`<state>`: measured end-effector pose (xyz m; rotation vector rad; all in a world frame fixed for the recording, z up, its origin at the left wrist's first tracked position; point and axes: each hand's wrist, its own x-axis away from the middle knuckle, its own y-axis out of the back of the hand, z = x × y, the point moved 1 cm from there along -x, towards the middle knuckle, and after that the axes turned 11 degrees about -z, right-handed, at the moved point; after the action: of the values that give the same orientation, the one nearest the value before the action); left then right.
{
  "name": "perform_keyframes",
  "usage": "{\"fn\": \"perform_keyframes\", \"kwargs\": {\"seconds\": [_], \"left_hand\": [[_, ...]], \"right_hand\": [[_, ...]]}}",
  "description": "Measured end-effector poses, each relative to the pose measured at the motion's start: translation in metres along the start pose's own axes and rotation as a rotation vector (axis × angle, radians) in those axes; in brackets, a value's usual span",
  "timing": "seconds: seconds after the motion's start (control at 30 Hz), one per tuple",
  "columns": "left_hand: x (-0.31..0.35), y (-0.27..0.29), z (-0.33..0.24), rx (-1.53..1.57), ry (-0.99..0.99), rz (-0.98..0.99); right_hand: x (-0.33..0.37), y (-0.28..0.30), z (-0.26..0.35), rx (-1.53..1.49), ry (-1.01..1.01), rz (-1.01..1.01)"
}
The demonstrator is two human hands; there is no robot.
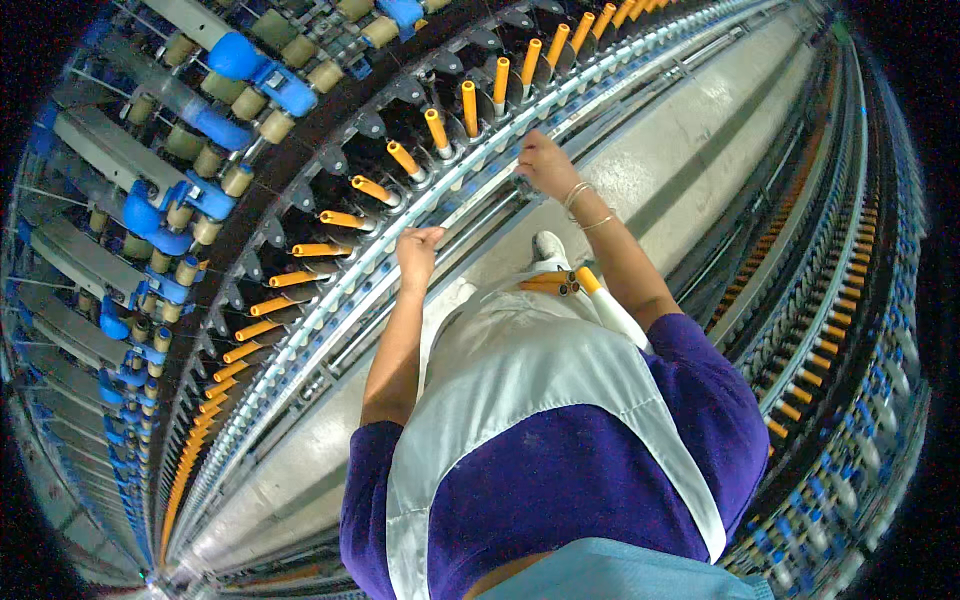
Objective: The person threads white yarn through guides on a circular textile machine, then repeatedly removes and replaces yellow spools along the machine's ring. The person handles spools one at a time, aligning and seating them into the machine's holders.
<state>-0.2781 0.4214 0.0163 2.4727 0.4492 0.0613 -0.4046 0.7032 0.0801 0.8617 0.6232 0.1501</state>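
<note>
My left hand (418, 256) is held over the front rail (470, 203) of a long spinning machine, its fingers curled and pressed together. Farther along to the right, my right hand (546, 166) is closed in a pinch near the same rail. Whatever either hand may hold is too small or hidden. Just beyond them stands a row of orange bobbin tubes (435, 131) on spindles. At my waist, the grey apron (500, 350) carries orange tubes (548, 283) and a white-wound bobbin (615, 308) with an orange end.
Blue drafting arms (235, 57) and tan rollers (325, 76) fill the upper left. Behind me on the right runs another machine with orange tubes (822, 345). A pale floor aisle (640, 165) lies between the machines; my shoe (547, 246) is on it.
</note>
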Motion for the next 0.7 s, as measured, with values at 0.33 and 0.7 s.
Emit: {"fn": "perform_keyframes", "kwargs": {"seconds": [0.33, 0.7], "left_hand": [[0.055, -0.066, -0.009, 0.377, 0.655, -0.400], [0.003, -0.101, -0.120, 0.154, 0.000, -0.110]], "right_hand": [[-0.036, -0.050, -0.040, -0.220, 0.058, 0.192], [-0.023, -0.021, -0.052, -0.255, -0.067, 0.160]]}}
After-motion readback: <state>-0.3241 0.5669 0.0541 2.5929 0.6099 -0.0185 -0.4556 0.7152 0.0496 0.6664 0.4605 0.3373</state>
